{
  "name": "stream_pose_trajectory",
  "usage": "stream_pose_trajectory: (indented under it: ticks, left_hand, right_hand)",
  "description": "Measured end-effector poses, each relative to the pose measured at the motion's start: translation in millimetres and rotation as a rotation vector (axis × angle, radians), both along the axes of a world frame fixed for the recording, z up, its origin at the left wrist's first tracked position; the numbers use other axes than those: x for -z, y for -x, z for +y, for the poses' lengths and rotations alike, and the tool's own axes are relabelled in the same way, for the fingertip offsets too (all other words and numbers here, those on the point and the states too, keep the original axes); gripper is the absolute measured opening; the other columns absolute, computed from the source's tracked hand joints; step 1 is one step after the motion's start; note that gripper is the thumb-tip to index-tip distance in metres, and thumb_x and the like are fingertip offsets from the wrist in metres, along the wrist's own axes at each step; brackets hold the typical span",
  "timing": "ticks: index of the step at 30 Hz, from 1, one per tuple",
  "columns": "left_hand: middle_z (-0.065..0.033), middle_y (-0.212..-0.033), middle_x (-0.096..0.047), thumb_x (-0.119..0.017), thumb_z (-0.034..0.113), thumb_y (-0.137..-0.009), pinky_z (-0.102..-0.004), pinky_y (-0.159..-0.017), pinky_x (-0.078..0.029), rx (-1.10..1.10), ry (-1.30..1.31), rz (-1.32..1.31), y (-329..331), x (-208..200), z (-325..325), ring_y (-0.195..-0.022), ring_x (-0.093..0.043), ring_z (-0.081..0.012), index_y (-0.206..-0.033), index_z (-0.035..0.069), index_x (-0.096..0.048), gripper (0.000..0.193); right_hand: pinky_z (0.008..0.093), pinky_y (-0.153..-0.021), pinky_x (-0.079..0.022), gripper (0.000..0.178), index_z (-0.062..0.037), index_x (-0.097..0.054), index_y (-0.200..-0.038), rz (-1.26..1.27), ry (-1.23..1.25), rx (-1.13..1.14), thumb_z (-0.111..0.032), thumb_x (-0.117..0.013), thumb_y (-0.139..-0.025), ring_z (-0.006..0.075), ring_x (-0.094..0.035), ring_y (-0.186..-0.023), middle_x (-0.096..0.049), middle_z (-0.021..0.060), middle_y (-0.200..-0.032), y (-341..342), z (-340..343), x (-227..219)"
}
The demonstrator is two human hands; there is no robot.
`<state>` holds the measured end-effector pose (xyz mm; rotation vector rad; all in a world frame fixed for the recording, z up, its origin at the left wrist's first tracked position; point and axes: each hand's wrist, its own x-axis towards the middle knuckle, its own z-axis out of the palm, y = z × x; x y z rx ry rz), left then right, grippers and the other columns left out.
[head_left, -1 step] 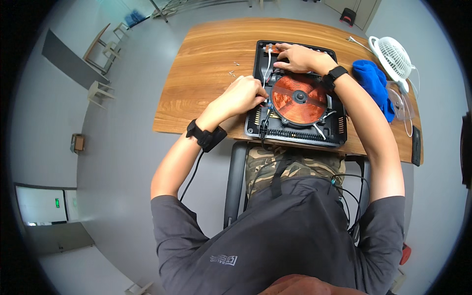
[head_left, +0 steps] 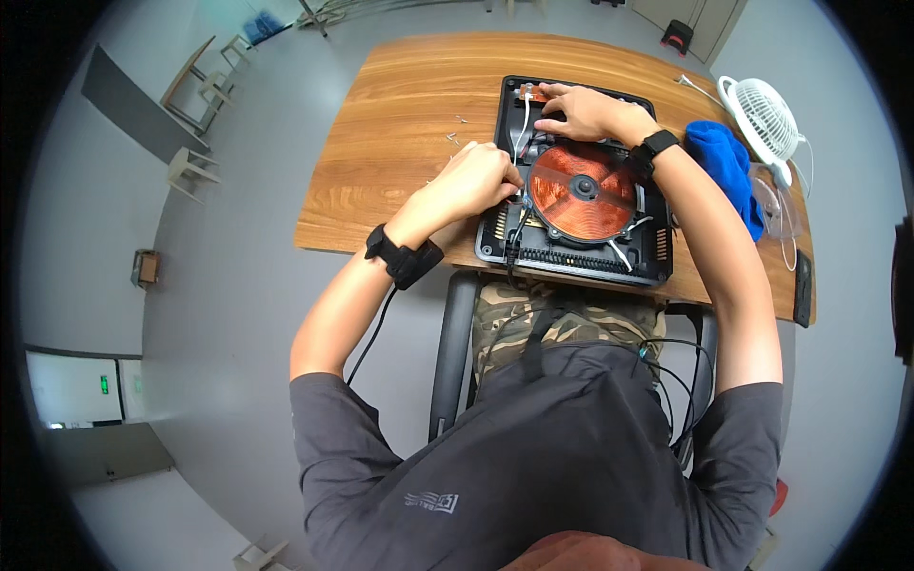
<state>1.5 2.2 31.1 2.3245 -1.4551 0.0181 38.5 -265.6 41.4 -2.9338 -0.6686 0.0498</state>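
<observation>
An opened induction cooker (head_left: 657,257) lies on the table, its black housing holding a round copper coil (head_left: 581,214) with dark bars across it. My left hand (head_left: 481,178) reaches over the left side of the housing. Its fingertips are pinched together beside the coil's left edge, where wires run; what they grip is too small to make out. At the far end of the housing, my right hand (head_left: 583,112) rests with fingers stretched and thumb apart, the index fingertip on a small orange-brown circuit board (head_left: 531,92). A white cable (head_left: 523,128) runs from that board toward my left fingertips.
Several small screws (head_left: 453,137) lie on the wooden table (head_left: 400,105) left of the cooker. To the right are a blue cloth (head_left: 719,162), a white fan (head_left: 762,114), clear goggles (head_left: 776,209) and a dark flat object (head_left: 804,285) at the table's edge.
The whole view has shifted very slightly. Both hands keep their places on the cooker.
</observation>
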Motion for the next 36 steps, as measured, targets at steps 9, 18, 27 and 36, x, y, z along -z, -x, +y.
stream_pose_trajectory:
  ticks: [9, 18, 27, 36]
  left_hand:
    - [-0.0172, -0.082, -0.073, -0.077, 0.010, -0.077, -0.0389, -0.075, -0.057, -0.112, 0.018, 0.155, -1.4, 5.9, -6.7, -0.081, -0.073, -0.0314, -0.088, 0.004, -0.077, 0.013]
    - [-0.0161, -0.076, -0.072, -0.076, 0.004, -0.076, -0.0368, -0.069, -0.056, -0.164, 0.132, 0.261, -4.1, 14.0, -8.8, -0.073, -0.072, -0.0288, -0.084, 0.001, -0.071, 0.010]
    - [-0.0142, -0.075, -0.071, -0.072, 0.001, -0.078, -0.0384, -0.068, -0.054, -0.098, 0.260, 0.324, -2.4, 17.6, -0.8, -0.075, -0.071, -0.0310, -0.113, -0.002, -0.050, 0.042]
    - [-0.0140, -0.075, -0.071, -0.072, 0.002, -0.078, -0.0395, -0.068, -0.054, -0.074, 0.249, 0.318, 0.3, 8.0, -2.0, -0.075, -0.071, -0.0322, -0.118, -0.002, -0.048, 0.047]
  right_hand:
    - [0.0392, -0.115, -0.036, 0.062, 0.0007, -0.068, -0.123, 0.099, 0.038, 0.017, -0.054, -0.057, -0.096, 0.0389, -0.041, -0.140, -0.037, 0.0274, -0.154, 4.4, 8.8, -18.7]
    - [0.0397, -0.115, -0.036, 0.066, -0.0002, -0.069, -0.122, 0.094, 0.058, 0.018, -0.059, -0.055, -0.095, 0.0379, -0.041, -0.141, -0.042, 0.0278, -0.150, -0.3, 8.7, -16.9]
    - [0.0397, -0.115, -0.036, 0.062, 0.0043, -0.067, -0.121, 0.111, 0.062, 0.012, -0.052, -0.055, -0.098, 0.0372, -0.037, -0.143, -0.045, 0.0302, -0.146, 0.8, 13.0, -21.5]
    - [0.0401, -0.115, -0.037, 0.062, 0.0046, -0.069, -0.117, 0.095, 0.088, -0.012, -0.053, -0.055, -0.098, 0.0364, -0.037, -0.144, -0.049, 0.0311, -0.143, 1.4, 13.5, -21.4]
